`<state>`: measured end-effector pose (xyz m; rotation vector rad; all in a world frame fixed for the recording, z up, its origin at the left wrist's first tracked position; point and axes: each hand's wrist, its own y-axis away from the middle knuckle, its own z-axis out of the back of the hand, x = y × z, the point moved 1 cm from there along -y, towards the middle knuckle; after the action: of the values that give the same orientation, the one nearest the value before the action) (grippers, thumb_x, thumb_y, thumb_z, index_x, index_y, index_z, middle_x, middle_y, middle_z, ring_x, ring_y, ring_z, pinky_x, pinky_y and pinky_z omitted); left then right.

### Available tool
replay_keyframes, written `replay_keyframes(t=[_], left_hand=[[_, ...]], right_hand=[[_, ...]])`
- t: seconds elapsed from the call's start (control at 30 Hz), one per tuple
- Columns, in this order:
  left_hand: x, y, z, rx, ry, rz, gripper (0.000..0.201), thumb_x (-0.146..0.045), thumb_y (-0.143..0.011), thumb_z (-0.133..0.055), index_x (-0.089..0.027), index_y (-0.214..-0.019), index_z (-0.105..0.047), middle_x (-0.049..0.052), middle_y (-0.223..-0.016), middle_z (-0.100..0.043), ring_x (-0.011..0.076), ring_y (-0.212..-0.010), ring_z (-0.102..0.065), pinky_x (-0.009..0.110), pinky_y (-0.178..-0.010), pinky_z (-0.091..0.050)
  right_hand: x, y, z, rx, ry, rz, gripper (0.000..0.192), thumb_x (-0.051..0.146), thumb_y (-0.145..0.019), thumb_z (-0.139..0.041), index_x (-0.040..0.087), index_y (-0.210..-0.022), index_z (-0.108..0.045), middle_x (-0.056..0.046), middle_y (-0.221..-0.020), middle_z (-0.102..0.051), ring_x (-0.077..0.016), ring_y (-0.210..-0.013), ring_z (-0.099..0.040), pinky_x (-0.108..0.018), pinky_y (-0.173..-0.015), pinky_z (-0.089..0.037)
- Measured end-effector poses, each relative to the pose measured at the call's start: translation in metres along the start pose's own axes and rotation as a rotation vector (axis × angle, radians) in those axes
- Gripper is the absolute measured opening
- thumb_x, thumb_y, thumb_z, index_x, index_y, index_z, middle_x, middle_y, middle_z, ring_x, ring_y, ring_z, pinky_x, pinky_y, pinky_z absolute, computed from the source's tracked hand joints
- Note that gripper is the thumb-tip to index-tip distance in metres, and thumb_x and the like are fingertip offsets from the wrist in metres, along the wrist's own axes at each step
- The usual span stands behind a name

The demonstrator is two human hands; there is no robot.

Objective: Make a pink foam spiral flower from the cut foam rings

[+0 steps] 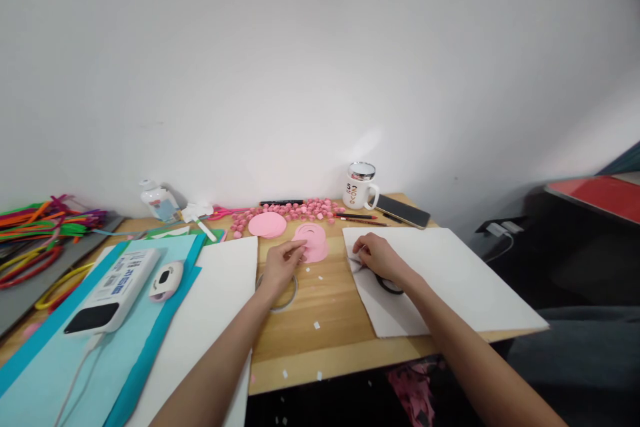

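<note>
Pink paper stack (313,241) lies on the wooden desk (320,310), in front of the white mug (358,186) and slightly to its left. Left hand (281,267) pinches the stack's near left edge with curled fingertips. Right hand (379,256) rests on a white sheet (450,280) in front of the mug, fingers curled shut around dark scissors (389,284), whose handle loop shows beneath the wrist. Farther left of the mug sit a pink disc (267,225) and scattered pink beads (300,209)
</note>
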<state>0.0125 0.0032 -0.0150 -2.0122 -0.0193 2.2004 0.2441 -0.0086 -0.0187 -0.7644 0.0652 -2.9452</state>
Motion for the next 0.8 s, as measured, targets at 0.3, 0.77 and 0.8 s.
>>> replay_keyframes(t=[0.3, 0.77, 0.8], left_hand=[[0.000, 0.000, 0.000, 0.009, -0.041, -0.010, 0.025, -0.025, -0.067, -0.060, -0.011, -0.087, -0.069, 0.006, -0.067, -0.069, 0.0146, -0.058, -0.061, 0.026, -0.060, -0.048], [0.001, 0.001, -0.001, 0.016, -0.055, -0.030, 0.027, -0.026, -0.067, -0.061, -0.011, -0.088, -0.069, 0.006, -0.064, -0.068, 0.0147, -0.056, -0.060, 0.026, -0.059, -0.049], [0.001, 0.000, -0.001, 0.016, -0.056, -0.028, 0.027, -0.026, -0.067, -0.061, -0.011, -0.088, -0.069, 0.006, -0.064, -0.068, 0.0146, -0.056, -0.060, 0.026, -0.059, -0.048]], right_hand=[[0.002, 0.003, -0.004, -0.054, -0.028, 0.005, 0.029, 0.002, -0.065, -0.038, 0.014, -0.071, -0.064, -0.007, -0.081, -0.057, -0.0130, -0.069, -0.055, -0.021, -0.068, -0.040], [-0.006, -0.001, -0.001, 0.028, -0.031, 0.065, 0.022, 0.008, -0.066, -0.048, 0.015, -0.079, -0.064, -0.009, -0.090, -0.057, -0.0164, -0.076, -0.055, -0.023, -0.068, -0.041], [-0.006, -0.001, -0.001, 0.037, -0.041, 0.077, 0.024, 0.008, -0.067, -0.048, 0.016, -0.084, -0.064, -0.009, -0.092, -0.057, -0.0159, -0.076, -0.055, -0.023, -0.068, -0.041]])
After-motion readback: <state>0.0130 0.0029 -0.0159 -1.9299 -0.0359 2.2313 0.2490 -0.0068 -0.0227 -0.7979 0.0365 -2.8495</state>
